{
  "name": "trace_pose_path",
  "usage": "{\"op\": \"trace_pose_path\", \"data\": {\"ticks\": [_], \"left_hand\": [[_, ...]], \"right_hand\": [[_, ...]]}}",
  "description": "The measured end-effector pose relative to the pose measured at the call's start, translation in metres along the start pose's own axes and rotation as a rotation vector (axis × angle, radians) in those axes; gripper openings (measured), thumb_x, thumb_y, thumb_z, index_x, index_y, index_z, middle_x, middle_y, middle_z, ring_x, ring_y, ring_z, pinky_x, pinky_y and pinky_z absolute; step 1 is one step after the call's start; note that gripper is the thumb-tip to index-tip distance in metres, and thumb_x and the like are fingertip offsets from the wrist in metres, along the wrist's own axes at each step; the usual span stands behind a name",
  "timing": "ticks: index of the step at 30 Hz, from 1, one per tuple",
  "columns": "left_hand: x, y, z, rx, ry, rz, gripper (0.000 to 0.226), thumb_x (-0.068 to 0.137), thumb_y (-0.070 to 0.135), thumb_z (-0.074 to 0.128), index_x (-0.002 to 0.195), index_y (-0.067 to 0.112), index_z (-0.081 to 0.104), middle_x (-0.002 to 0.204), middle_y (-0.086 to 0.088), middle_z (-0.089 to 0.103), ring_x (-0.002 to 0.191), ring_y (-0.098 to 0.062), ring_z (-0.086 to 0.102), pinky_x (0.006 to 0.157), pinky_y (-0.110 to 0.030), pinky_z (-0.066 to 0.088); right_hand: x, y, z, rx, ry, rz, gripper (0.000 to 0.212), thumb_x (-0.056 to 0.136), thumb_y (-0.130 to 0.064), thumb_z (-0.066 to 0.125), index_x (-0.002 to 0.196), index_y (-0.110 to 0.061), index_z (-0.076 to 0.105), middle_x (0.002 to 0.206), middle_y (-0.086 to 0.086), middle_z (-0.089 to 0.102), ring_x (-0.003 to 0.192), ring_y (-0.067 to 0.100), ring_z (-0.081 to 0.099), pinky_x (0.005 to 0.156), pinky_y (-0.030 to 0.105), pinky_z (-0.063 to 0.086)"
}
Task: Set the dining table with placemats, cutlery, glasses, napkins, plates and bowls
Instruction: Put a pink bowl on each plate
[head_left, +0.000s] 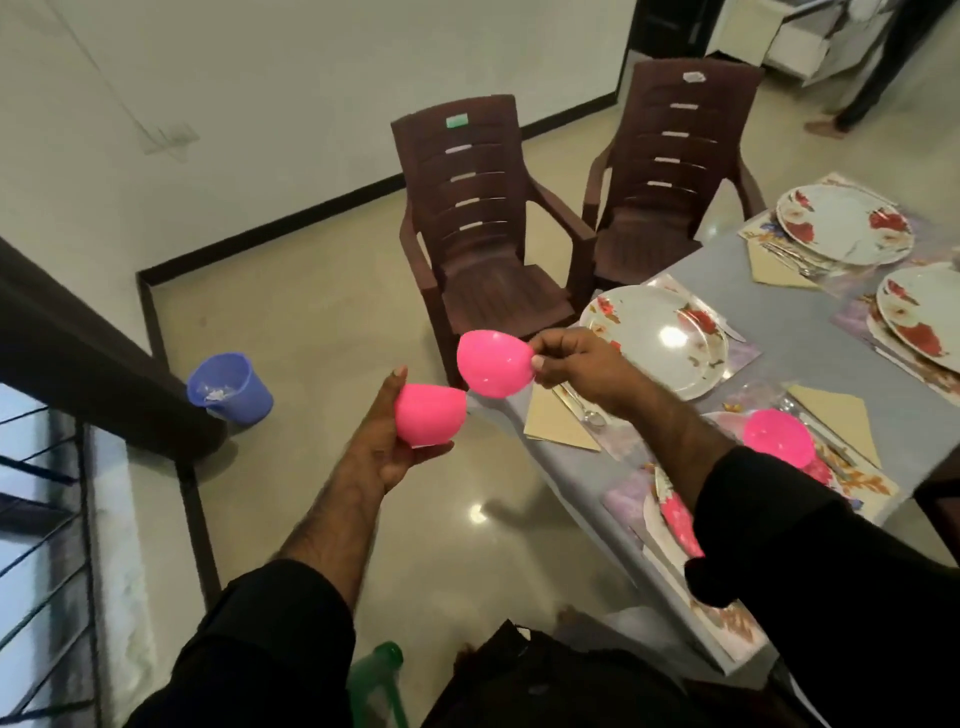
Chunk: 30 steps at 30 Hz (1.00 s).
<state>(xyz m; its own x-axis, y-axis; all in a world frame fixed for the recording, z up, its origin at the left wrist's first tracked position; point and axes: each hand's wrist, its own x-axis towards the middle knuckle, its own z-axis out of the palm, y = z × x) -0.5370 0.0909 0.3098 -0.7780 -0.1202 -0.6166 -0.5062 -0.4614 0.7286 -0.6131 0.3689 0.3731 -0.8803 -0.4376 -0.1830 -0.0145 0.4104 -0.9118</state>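
Note:
My left hand (387, 441) holds a pink bowl (428, 415) in its curled fingers, out over the floor left of the table. My right hand (576, 364) pinches the rim of a second pink bowl (493, 370), tilted, just above and right of the first. A third pink bowl (776, 435) sits on a plate at the nearest place, partly behind my right arm. The grey table (800, 332) carries floral placemats, white flowered plates (657, 345) (847, 223) (919, 317), beige napkins (558, 423) and cutlery (587, 410).
Two brown plastic chairs (478, 218) (670, 166) stand at the table's far left side. A blue bucket (228, 389) sits on the floor by a dark stair rail (78, 358). A green bottle (376, 680) shows at the bottom. A person's legs (857, 88) stand at the top right.

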Motion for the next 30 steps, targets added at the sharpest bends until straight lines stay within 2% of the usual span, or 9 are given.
{"op": "trace_pose_path", "data": {"ticks": [4, 6, 9, 14, 17, 20, 22, 27, 30], "left_hand": [[0.034, 0.009, 0.049, 0.012, -0.061, -0.043, 0.061, 0.082, 0.067, 0.071, 0.115, 0.017, 0.062, 0.097, -0.015, 0.079, 0.096, -0.041, 0.074, 0.093, -0.071, 0.054], [0.052, 0.014, 0.077, 0.08, -0.114, -0.077, 0.086, 0.07, 0.075, 0.081, 0.127, 0.014, 0.062, 0.11, -0.019, 0.078, 0.102, -0.042, 0.075, 0.091, -0.071, 0.056], [0.082, 0.021, 0.113, 0.123, -0.188, -0.101, 0.119, 0.038, 0.077, 0.096, 0.134, 0.016, 0.062, 0.128, -0.023, 0.072, 0.11, -0.044, 0.074, 0.09, -0.07, 0.058], [0.121, 0.034, 0.158, 0.131, -0.25, -0.115, 0.121, 0.035, 0.056, 0.107, 0.139, 0.016, 0.058, 0.139, -0.023, 0.062, 0.12, -0.048, 0.068, 0.098, -0.072, 0.055], [0.14, 0.037, 0.176, 0.182, -0.255, -0.155, 0.109, 0.042, 0.047, 0.107, 0.135, 0.016, 0.06, 0.141, -0.023, 0.059, 0.121, -0.047, 0.067, 0.098, -0.069, 0.056], [0.156, 0.039, 0.19, 0.242, -0.259, -0.198, 0.079, 0.067, 0.044, 0.096, 0.132, 0.018, 0.06, 0.141, -0.022, 0.059, 0.119, -0.044, 0.067, 0.1, -0.065, 0.056], [0.174, 0.04, 0.197, 0.266, -0.246, -0.228, 0.065, 0.076, 0.042, 0.087, 0.132, 0.019, 0.06, 0.139, -0.021, 0.06, 0.119, -0.043, 0.067, 0.099, -0.064, 0.057], [0.217, 0.04, 0.217, 0.304, -0.293, -0.279, 0.061, 0.078, 0.04, 0.086, 0.13, 0.019, 0.062, 0.136, -0.021, 0.065, 0.11, -0.041, 0.074, 0.088, -0.061, 0.063], [0.241, 0.041, 0.229, 0.302, -0.34, -0.327, 0.055, 0.078, 0.041, 0.085, 0.124, 0.021, 0.064, 0.132, -0.019, 0.066, 0.11, -0.041, 0.073, 0.084, -0.06, 0.064]], "right_hand": [[0.017, 0.02, -0.059, 0.05, 0.217, 0.07, 0.009, 0.098, -0.011, 0.071, 0.103, -0.005, 0.076, 0.098, 0.018, 0.073, 0.086, 0.024, 0.067, 0.084, 0.041, 0.058], [0.031, 0.034, -0.087, 0.074, 0.317, 0.114, 0.013, 0.096, -0.023, 0.076, 0.098, -0.011, 0.078, 0.095, 0.015, 0.075, 0.083, 0.025, 0.068, 0.081, 0.041, 0.057], [0.053, 0.064, -0.126, -0.133, 0.405, 0.198, 0.027, 0.095, -0.042, 0.076, 0.092, -0.015, 0.078, 0.088, 0.006, 0.075, 0.081, 0.021, 0.068, 0.073, 0.037, 0.054], [0.065, 0.141, -0.17, -0.483, 0.354, 0.371, 0.026, 0.09, -0.04, 0.081, 0.096, -0.014, 0.082, 0.088, 0.001, 0.075, 0.084, 0.019, 0.066, 0.067, 0.026, 0.04], [0.063, 0.171, -0.184, -0.587, 0.257, 0.486, 0.025, 0.089, -0.037, 0.08, 0.094, -0.013, 0.082, 0.083, 0.001, 0.072, 0.079, 0.02, 0.065, 0.062, 0.026, 0.038], [0.063, 0.189, -0.186, -0.669, 0.188, 0.559, 0.025, 0.088, -0.04, 0.076, 0.094, -0.016, 0.08, 0.08, 0.0, 0.07, 0.079, 0.021, 0.065, 0.067, 0.029, 0.047], [0.066, 0.197, -0.183, -0.743, 0.15, 0.572, 0.026, 0.086, -0.041, 0.074, 0.092, -0.017, 0.079, 0.079, 0.0, 0.069, 0.076, 0.022, 0.065, 0.062, 0.028, 0.044], [0.064, 0.209, -0.17, -0.809, 0.099, 0.657, 0.017, 0.082, -0.033, 0.073, 0.085, -0.017, 0.078, 0.077, 0.001, 0.071, 0.069, 0.019, 0.064, 0.06, 0.025, 0.042], [0.061, 0.214, -0.165, -0.773, 0.049, 0.745, 0.022, 0.079, -0.034, 0.078, 0.097, -0.021, 0.08, 0.089, -0.004, 0.075, 0.079, 0.015, 0.068, 0.071, 0.028, 0.053]]}}
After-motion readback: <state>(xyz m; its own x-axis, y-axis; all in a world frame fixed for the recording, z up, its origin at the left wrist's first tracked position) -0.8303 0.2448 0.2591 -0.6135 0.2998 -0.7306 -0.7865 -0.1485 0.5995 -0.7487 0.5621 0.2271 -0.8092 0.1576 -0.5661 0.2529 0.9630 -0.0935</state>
